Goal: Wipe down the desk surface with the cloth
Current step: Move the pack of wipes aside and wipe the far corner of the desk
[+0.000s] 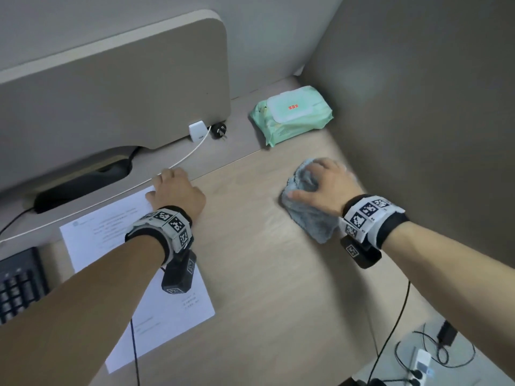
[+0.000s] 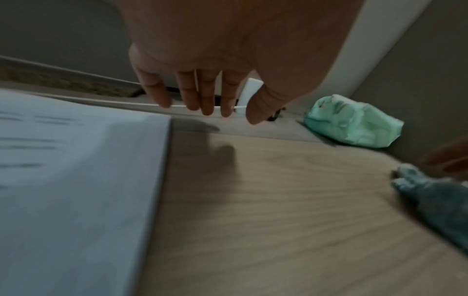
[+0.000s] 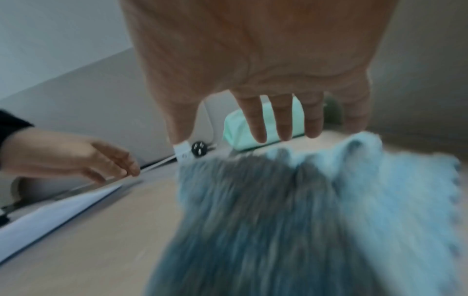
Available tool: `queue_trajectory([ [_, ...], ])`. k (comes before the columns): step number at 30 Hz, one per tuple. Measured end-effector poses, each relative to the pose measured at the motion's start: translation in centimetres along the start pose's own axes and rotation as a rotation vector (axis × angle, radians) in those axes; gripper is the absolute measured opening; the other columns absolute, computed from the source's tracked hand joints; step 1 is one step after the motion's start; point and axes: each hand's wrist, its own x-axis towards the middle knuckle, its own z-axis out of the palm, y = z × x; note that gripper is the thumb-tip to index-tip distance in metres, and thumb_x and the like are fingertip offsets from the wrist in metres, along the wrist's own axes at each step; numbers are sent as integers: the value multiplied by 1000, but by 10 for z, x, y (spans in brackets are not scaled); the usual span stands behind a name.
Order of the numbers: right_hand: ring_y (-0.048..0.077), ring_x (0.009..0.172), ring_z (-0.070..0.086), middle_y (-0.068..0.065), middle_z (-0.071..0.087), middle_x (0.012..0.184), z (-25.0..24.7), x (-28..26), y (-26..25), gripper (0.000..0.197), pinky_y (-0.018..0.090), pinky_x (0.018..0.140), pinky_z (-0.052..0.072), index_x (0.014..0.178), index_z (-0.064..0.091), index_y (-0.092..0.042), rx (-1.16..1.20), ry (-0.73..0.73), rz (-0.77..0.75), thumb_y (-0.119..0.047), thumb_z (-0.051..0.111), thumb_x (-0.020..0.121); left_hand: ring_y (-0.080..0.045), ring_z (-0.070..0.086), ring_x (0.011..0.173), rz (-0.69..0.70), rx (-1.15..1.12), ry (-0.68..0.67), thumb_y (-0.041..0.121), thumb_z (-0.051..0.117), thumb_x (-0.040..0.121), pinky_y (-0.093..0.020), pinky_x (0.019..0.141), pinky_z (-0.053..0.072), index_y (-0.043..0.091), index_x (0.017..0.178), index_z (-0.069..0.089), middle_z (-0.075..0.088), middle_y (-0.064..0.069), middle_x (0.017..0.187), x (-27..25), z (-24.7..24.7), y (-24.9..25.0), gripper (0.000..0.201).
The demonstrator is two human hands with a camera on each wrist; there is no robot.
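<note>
The right hand (image 1: pixel 324 188) presses the crumpled cloth (image 1: pixel 309 215) flat under its grip, fingers curled over the top, to keep wiping contact with the tabletop (image 1: pixel 264 274), while the left hand (image 1: pixel 175 195), fingers relaxed and empty, hovers over the paper sheet (image 1: pixel 111 238) beside it, probably to steady it
</note>
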Motion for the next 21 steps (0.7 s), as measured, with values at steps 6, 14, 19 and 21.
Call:
queue_trajectory([
  [6, 28, 119, 54, 9, 57, 126, -52, 70, 8, 62, 37, 100, 44, 121, 56, -15, 432, 269, 89, -60, 63, 80, -24, 48, 126, 144, -437, -155, 16, 56, 88, -21, 96, 30, 14, 140, 45, 53, -7, 136, 6, -6, 79, 53],
  [14, 29, 140, 37, 13, 40, 152, -72, 130, 15, 84, 33, 110, 30, 149, 30, -5, 581, 154, 246, -55, 58, 89, -20, 36, 141, 24, -809, -361, 9, 63, 82, -46, 114, 35, 15, 152, 27, 31, -2, 158, 30, -11, 140, 79],
  [19, 26, 104, 62, 6, 66, 111, -66, 129, 9, 58, 34, 88, 48, 115, 62, -8, 664, 146, 269, -58, 59, 85, -16, 56, 114, 30, -954, -394, -7, 57, 79, -43, 105, 44, 16, 133, 51, 60, 5, 123, 28, -7, 154, 60],
  [21, 23, 98, 56, 3, 61, 109, -62, 119, 0, 54, 30, 80, 42, 116, 57, -9, 636, 141, 275, -54, 59, 87, -20, 60, 108, -36, -978, -356, 1, 62, 72, -46, 100, 50, 14, 124, 56, 63, -2, 119, 27, -11, 146, 54],
])
